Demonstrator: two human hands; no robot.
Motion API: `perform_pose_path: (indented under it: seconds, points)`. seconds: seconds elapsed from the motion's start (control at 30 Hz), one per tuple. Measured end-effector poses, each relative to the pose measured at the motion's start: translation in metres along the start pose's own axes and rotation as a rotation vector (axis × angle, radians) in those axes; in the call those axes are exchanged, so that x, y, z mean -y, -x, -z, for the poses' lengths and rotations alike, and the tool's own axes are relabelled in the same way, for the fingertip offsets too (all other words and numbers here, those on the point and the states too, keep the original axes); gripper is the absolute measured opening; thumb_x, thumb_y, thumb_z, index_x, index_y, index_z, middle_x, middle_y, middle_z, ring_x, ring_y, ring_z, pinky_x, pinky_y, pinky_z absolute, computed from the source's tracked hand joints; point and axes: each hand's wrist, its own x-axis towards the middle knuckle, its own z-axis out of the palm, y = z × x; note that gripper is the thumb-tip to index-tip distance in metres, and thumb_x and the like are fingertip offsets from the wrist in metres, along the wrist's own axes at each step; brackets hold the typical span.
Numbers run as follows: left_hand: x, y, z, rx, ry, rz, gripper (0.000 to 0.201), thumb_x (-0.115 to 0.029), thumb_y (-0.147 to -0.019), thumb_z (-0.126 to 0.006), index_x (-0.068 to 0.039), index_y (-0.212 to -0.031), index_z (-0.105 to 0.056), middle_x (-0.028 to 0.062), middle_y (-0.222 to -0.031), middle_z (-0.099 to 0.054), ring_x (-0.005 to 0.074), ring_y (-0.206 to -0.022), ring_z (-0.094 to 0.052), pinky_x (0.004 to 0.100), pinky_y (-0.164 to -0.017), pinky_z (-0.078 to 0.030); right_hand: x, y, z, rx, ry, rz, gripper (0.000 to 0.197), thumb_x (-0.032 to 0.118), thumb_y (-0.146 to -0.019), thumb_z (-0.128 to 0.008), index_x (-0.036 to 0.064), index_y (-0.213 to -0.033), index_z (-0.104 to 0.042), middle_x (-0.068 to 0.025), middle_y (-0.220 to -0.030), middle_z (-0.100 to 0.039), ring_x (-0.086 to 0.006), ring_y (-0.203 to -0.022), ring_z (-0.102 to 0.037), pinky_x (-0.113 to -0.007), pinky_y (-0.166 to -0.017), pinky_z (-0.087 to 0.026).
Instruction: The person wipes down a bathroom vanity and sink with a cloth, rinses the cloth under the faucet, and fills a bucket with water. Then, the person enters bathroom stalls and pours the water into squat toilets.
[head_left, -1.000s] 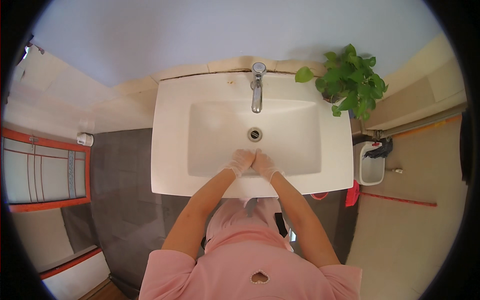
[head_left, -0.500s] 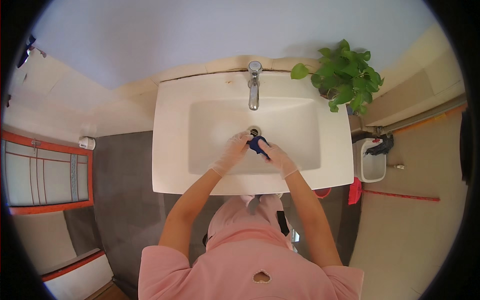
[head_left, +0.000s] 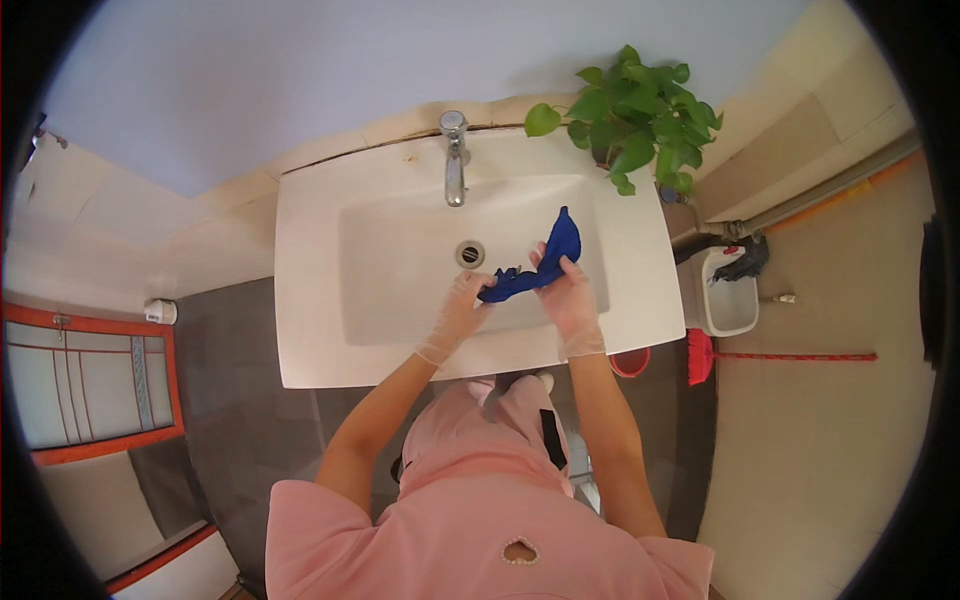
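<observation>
A blue cloth (head_left: 522, 284) stretches between my two hands above the basin of a white sink (head_left: 310, 350). My left hand (head_left: 466, 305), in a thin clear glove, pinches the cloth's bunched left end. On the other side my right hand (head_left: 568, 296), gloved the same way, grips it with thumb and fingers, and a loose pointed end sticks up beyond that hand. The drain (head_left: 469, 254) lies just beyond my left hand. At the sink's back edge a chrome faucet (head_left: 454, 165) reaches over the basin; no water shows from its spout.
A leafy potted plant (head_left: 640, 115) stands at the sink's back right corner. To the right are a white bin (head_left: 732, 300) with a black bag, a red broom (head_left: 700, 357) and a red bucket (head_left: 630, 361). An orange-framed door (head_left: 90, 380) is at left.
The cloth was wadded between both hands by the drain; now it is partly spread out. My right hand has moved right and turned, and the view has shifted slightly.
</observation>
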Motion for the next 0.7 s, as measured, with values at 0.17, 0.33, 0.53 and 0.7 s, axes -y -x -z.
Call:
perform_pose_path:
  seconds: [0.17, 0.33, 0.53, 0.7]
  points:
    - [-0.048, -0.007, -0.045, -0.105, 0.182, -0.06, 0.03, -0.008, -0.065, -0.073, -0.003, -0.084, -0.051, 0.0096, -0.082, -0.049, 0.027, -0.077, -0.049, 0.0349, -0.068, -0.043, 0.055, 0.04, 0.028, 0.07, 0.009, 0.356, 0.053, 0.001, -0.076, -0.056, 0.0036, -0.127, -0.042, -0.0132, -0.12, -0.051, -0.0271, -0.117, -0.045, -0.043, -0.105, -0.031]
    - [-0.125, -0.006, -0.127, 0.226, 0.205, 0.104, 0.039, -0.016, -0.065, -0.077, -0.006, -0.086, -0.047, 0.0094, -0.081, -0.049, 0.0216, -0.073, -0.051, 0.0316, -0.068, -0.044, 0.152, 0.139, 0.075, -0.084, 0.183, 0.788, 0.057, -0.003, -0.081, -0.051, 0.0062, -0.134, -0.035, -0.0153, -0.116, -0.052, -0.0238, -0.107, -0.052, -0.039, -0.095, -0.042]
    - [-0.223, 0.028, -0.276, 0.364, 0.273, -0.109, 0.052, -0.02, -0.063, -0.078, -0.006, -0.103, -0.047, 0.0142, -0.1, -0.052, 0.0326, -0.095, -0.054, 0.0386, -0.081, -0.044, 0.245, 0.267, 0.164, -0.682, 0.502, 0.98, 0.034, 0.004, -0.091, -0.047, 0.0019, -0.125, -0.045, -0.013, -0.113, -0.056, -0.0214, -0.102, -0.055, -0.035, -0.091, -0.044]
    - [-0.292, 0.069, -0.419, 0.549, 0.113, -0.218, 0.068, -0.021, -0.066, -0.077, -0.005, -0.122, -0.042, 0.0177, -0.125, -0.041, 0.0358, -0.119, -0.038, 0.0434, -0.098, -0.034, 0.314, 0.34, 0.273, -0.856, 1.189, 0.987, 0.024, -0.003, -0.083, -0.054, -0.0006, -0.105, -0.06, -0.0082, -0.103, -0.06, -0.0194, -0.096, -0.056, -0.03, -0.086, -0.044]
